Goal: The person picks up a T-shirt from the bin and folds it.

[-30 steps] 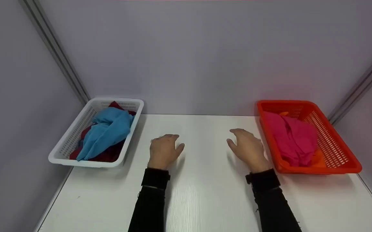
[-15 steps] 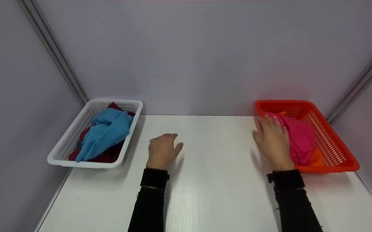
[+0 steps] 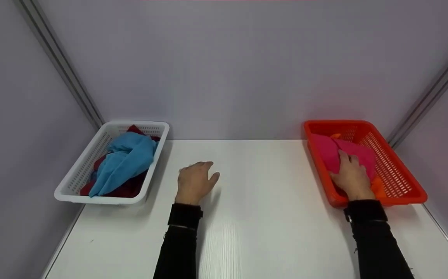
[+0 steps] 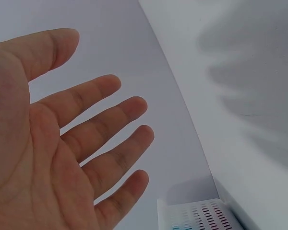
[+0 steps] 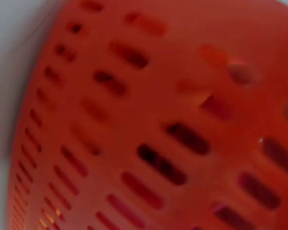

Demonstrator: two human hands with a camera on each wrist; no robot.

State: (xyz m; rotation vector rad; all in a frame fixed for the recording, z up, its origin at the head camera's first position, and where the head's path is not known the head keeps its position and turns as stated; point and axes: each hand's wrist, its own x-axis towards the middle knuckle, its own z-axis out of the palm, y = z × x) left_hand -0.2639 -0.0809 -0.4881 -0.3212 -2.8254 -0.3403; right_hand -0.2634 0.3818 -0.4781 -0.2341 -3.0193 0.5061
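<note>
My right hand [image 3: 351, 176] is inside the red basket [image 3: 400, 170], its fingers resting on a crumpled pink cloth [image 3: 357, 152]. The thumb lies near the basket's left wall. In the right wrist view the slotted wall of the red basket [image 5: 149, 120] fills the picture and hides the hand. My left hand [image 3: 194, 182] is held over the white table, holding nothing. From the left wrist, the palm of that hand [image 4: 53, 153] shows with its fingers spread and nearly straight.
A white basket [image 3: 66, 186] on the left holds a light blue cloth [image 3: 125, 162] over dark red cloth [image 3: 128, 188]. Orange cloth [image 3: 378, 188] shows in the red basket beside the pink one. Grey panels [image 3: 224, 69] enclose the table's back and sides.
My right hand has moved right, from over the table, across the red basket's rim and down onto the pink cloth. The left hand has stayed in place.
</note>
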